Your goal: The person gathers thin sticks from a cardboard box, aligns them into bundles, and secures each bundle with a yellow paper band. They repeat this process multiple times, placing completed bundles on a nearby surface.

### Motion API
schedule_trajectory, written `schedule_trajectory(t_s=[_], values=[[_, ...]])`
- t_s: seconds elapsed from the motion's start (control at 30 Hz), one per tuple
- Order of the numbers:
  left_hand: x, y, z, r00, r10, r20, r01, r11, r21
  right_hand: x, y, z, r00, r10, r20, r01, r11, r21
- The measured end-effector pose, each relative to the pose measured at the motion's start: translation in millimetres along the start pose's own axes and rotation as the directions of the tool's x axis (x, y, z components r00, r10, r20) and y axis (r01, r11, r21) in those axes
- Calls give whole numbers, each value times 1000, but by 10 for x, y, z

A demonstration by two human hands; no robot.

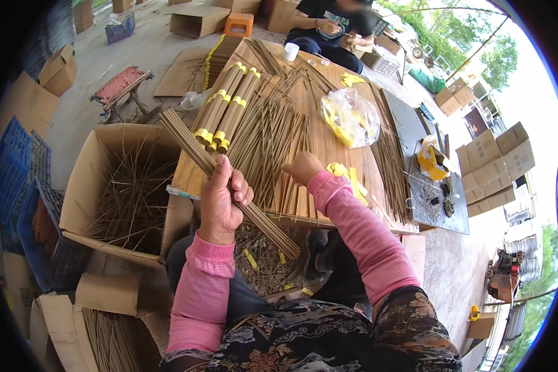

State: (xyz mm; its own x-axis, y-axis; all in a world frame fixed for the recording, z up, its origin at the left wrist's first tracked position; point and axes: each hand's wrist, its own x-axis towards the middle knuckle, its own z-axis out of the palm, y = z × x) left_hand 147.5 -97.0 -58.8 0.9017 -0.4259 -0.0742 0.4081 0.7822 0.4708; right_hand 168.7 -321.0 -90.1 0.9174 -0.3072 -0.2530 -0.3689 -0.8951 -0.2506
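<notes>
My left hand point(223, 201) is wrapped round a bundle of thin brown sticks point(263, 229), held slanting over the table's near edge. The thumb lies along the top of the bundle. Over the middle of the wooden table point(369, 164), my right hand point(305, 167) is closed, its fingertips pinched down at the loose brown sticks point(263, 139); whether a stick is between them is hidden. Finished-looking bundles point(220, 115) with yellow bands lie stacked beyond my left hand. Just right of my right wrist are yellow paper strips point(348, 180).
An open cardboard box point(84, 204) of tangled sticks stands at the left. A clear plastic bag point(351, 118) with yellow strips and a white cup point(291, 51) are on the table. A dark board point(440, 204) adjoins its right side. Across the table sits another person point(328, 28).
</notes>
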Motion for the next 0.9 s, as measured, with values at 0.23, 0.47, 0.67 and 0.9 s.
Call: schedule_trajectory(t_s=[0.23, 0.47, 0.67, 0.9], values=[[19, -2, 1, 1000, -4, -8, 4, 1000, 19, 68, 18, 254, 999, 53, -4, -52, 989, 141], [21, 2, -25, 1000, -15, -5, 15, 1000, 9, 43, -65, 211, 991, 116, -71, -102, 978, 181], [0, 24, -15, 1000, -13, -26, 14, 1000, 16, 129, -95, 252, 975, 115, -189, -80, 979, 186], [-16, 34, 8, 999, -12, -34, 12, 1000, 15, 220, -79, 233, 970, 245, -8, -212, 854, 475]])
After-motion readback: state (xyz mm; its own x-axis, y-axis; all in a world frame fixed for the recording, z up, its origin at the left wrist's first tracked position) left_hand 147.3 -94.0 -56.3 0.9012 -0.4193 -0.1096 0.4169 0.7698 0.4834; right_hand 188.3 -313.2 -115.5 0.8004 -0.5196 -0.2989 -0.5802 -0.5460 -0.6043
